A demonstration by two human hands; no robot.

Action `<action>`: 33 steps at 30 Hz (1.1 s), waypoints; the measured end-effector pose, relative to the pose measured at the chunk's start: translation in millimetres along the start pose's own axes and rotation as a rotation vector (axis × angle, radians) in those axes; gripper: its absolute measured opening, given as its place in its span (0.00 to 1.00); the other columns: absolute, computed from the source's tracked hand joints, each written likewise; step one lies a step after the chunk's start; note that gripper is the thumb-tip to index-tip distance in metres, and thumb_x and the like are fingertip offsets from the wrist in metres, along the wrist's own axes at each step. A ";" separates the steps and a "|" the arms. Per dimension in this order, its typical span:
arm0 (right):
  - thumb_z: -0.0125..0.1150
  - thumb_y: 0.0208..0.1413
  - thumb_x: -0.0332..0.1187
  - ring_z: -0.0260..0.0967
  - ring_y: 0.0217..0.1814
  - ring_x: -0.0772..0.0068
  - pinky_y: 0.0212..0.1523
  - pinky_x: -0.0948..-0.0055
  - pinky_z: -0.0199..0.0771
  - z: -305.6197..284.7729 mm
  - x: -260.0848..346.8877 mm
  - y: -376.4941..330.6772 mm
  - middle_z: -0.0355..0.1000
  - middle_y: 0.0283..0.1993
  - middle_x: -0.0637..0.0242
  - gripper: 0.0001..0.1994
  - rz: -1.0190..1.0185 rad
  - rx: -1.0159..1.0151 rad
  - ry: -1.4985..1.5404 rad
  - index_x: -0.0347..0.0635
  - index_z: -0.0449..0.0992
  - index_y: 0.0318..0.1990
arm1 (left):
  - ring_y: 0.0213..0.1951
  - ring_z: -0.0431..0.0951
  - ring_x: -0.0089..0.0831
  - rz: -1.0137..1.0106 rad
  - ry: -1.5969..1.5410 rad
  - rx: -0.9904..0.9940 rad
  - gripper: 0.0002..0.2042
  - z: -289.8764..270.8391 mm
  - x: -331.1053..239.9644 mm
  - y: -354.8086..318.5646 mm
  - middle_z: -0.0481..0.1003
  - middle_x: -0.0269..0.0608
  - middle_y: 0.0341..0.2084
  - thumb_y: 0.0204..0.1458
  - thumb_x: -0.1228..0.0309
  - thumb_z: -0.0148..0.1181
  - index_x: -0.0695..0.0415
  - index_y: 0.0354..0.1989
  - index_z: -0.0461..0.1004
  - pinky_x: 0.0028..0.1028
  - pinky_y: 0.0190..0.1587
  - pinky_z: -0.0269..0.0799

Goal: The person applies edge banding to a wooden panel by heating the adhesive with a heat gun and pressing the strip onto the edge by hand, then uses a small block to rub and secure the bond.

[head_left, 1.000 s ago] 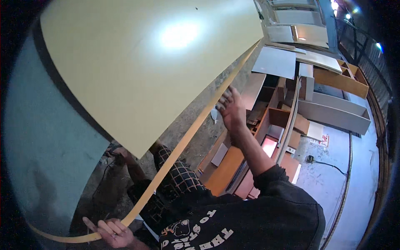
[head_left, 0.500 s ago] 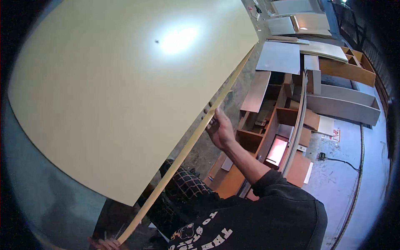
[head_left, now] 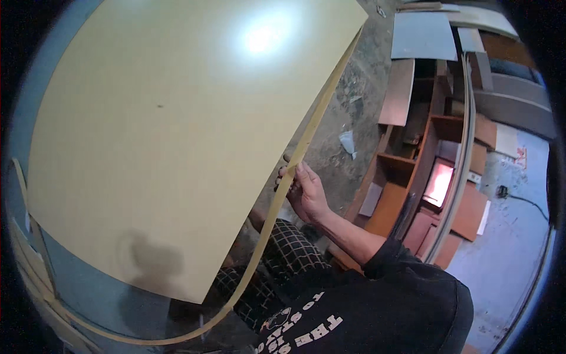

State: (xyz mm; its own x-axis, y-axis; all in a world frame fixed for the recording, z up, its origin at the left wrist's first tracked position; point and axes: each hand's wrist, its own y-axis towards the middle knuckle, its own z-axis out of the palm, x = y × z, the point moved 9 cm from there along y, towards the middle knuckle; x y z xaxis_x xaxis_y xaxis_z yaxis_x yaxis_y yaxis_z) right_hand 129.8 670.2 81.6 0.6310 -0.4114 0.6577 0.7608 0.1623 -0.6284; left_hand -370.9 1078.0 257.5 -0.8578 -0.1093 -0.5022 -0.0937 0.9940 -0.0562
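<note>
My right hand pinches a long, thin, cream-yellow edge-banding strip, with the thumb on its near side and the fingers partly hidden behind it. The strip lies close to the far right corner of a large cream board, runs down along the board's right edge through my hand, then sags in a wide curve toward the lower left. Between my hand and the board's edge there is a narrow gap. My left hand is out of the picture.
Loops of similar strip hang at the lower left. On the right lie brown open cabinet carcasses, loose panels and long thin strips. A white scrap is on the concrete floor. My checked trousers are beside the board.
My left hand has left the picture. The strip's lower part, straight before, now bends in a slack curve. The view has shifted; my right hand still holds the strip.
</note>
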 end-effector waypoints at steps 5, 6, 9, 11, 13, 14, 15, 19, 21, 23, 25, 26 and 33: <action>0.45 0.68 0.44 0.73 0.38 0.73 0.39 0.69 0.77 -10.6 -13.3 3.9 0.71 0.43 0.62 0.23 -0.037 -0.022 0.181 0.37 0.62 0.62 | 0.42 0.71 0.39 0.431 -0.203 0.047 0.25 70.5 -107.5 8.3 0.67 0.53 0.49 0.63 0.65 0.46 0.67 0.64 0.54 0.36 0.46 0.72; 0.45 0.68 0.45 0.73 0.38 0.72 0.39 0.69 0.77 -12.4 -14.3 6.4 0.71 0.43 0.61 0.23 -0.052 -0.023 0.222 0.36 0.62 0.62 | 0.34 0.74 0.30 0.537 -0.269 0.021 0.19 90.9 -135.5 3.8 0.71 0.48 0.42 0.65 0.72 0.42 0.70 0.60 0.59 0.26 0.41 0.75; 0.45 0.68 0.47 0.73 0.37 0.73 0.39 0.71 0.78 -17.4 -19.2 17.8 0.71 0.42 0.62 0.25 -0.084 -0.021 0.180 0.36 0.62 0.61 | 0.39 0.71 0.32 0.676 -0.386 0.302 0.24 180.9 -208.9 -21.0 0.69 0.47 0.43 0.58 0.74 0.53 0.68 0.61 0.59 0.29 0.45 0.70; 0.45 0.67 0.48 0.73 0.37 0.74 0.38 0.72 0.78 -22.8 -24.0 27.4 0.72 0.41 0.62 0.25 -0.091 -0.032 0.169 0.36 0.63 0.61 | 0.38 0.71 0.33 0.772 -0.598 0.611 0.26 242.5 -251.6 -64.2 0.69 0.46 0.41 0.54 0.73 0.58 0.67 0.61 0.60 0.30 0.44 0.70; 0.45 0.67 0.49 0.73 0.37 0.75 0.38 0.72 0.78 -28.9 -25.7 35.7 0.72 0.41 0.63 0.26 -0.107 -0.032 0.181 0.36 0.64 0.61 | 0.45 0.71 0.36 1.123 -0.491 0.849 0.24 279.7 -298.8 -128.4 0.69 0.48 0.47 0.53 0.72 0.60 0.67 0.58 0.64 0.34 0.50 0.70; 0.45 0.67 0.49 0.73 0.37 0.76 0.37 0.73 0.78 -33.2 -26.9 38.6 0.73 0.40 0.63 0.26 -0.116 -0.040 0.189 0.36 0.64 0.61 | 0.47 0.71 0.35 1.364 -0.304 0.829 0.24 292.5 -314.1 -155.7 0.70 0.48 0.46 0.53 0.71 0.59 0.67 0.58 0.64 0.34 0.49 0.71; 0.46 0.67 0.49 0.73 0.37 0.76 0.37 0.73 0.77 -35.4 -28.4 40.7 0.73 0.40 0.64 0.26 -0.124 -0.033 0.216 0.36 0.65 0.61 | 0.47 0.71 0.37 1.441 -0.286 0.881 0.24 305.2 -325.8 -170.9 0.69 0.49 0.47 0.52 0.73 0.60 0.66 0.58 0.64 0.35 0.49 0.72; 0.48 0.67 0.48 0.71 0.34 0.79 0.33 0.76 0.76 -43.8 -42.7 36.0 0.73 0.39 0.64 0.26 -0.172 -0.080 0.097 0.35 0.65 0.61 | 0.55 0.68 0.40 1.385 -0.259 1.175 0.26 335.9 -321.5 -185.7 0.63 0.49 0.53 0.50 0.75 0.60 0.64 0.59 0.63 0.37 0.56 0.69; 0.49 0.66 0.47 0.70 0.32 0.80 0.31 0.77 0.75 -41.7 -51.7 27.2 0.73 0.38 0.65 0.26 -0.202 -0.089 -0.036 0.35 0.65 0.62 | 0.58 0.67 0.41 1.283 -0.243 1.284 0.28 343.5 -303.8 -176.9 0.60 0.50 0.56 0.49 0.75 0.61 0.64 0.60 0.62 0.37 0.58 0.68; 0.51 0.66 0.44 0.67 0.26 0.83 0.24 0.81 0.71 -44.6 -66.0 15.2 0.74 0.36 0.66 0.25 -0.220 -0.160 -0.017 0.34 0.66 0.62 | 0.56 0.67 0.43 1.238 -0.254 1.333 0.30 340.1 -277.7 -169.5 0.59 0.53 0.57 0.45 0.75 0.65 0.64 0.59 0.64 0.35 0.55 0.73; 0.52 0.66 0.42 0.66 0.24 0.84 0.21 0.82 0.69 -46.4 -75.9 -0.5 0.74 0.35 0.66 0.24 -0.265 -0.201 -0.005 0.34 0.66 0.62 | 0.58 0.64 0.44 1.434 -0.258 1.353 0.34 322.7 -256.8 -178.4 0.60 0.52 0.58 0.41 0.71 0.69 0.61 0.60 0.64 0.39 0.57 0.69; 0.53 0.66 0.40 0.64 0.24 0.87 0.19 0.83 0.65 -45.8 -78.8 -7.6 0.74 0.34 0.67 0.22 -0.289 -0.223 0.011 0.35 0.69 0.61 | 0.58 0.64 0.46 1.526 -0.162 1.331 0.35 317.0 -247.2 -183.0 0.61 0.51 0.57 0.39 0.67 0.71 0.60 0.59 0.64 0.42 0.58 0.65; 0.58 0.62 0.38 0.63 0.23 0.87 0.19 0.83 0.63 -29.2 -137.9 -57.3 0.74 0.31 0.71 0.19 -0.272 -0.242 0.172 0.36 0.74 0.55 | 0.63 0.63 0.44 2.253 0.135 1.257 0.46 276.5 -179.5 -209.6 0.64 0.45 0.60 0.34 0.39 0.71 0.53 0.60 0.62 0.51 0.67 0.49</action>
State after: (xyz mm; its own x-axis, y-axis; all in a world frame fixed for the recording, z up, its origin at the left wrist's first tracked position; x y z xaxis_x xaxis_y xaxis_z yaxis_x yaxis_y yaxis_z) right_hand -5.2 691.4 14.7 0.3618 -0.5575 0.7472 0.8257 -0.1805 -0.5345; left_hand -57.6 888.9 120.8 0.6872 0.5497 -0.4750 0.6077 -0.7932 -0.0390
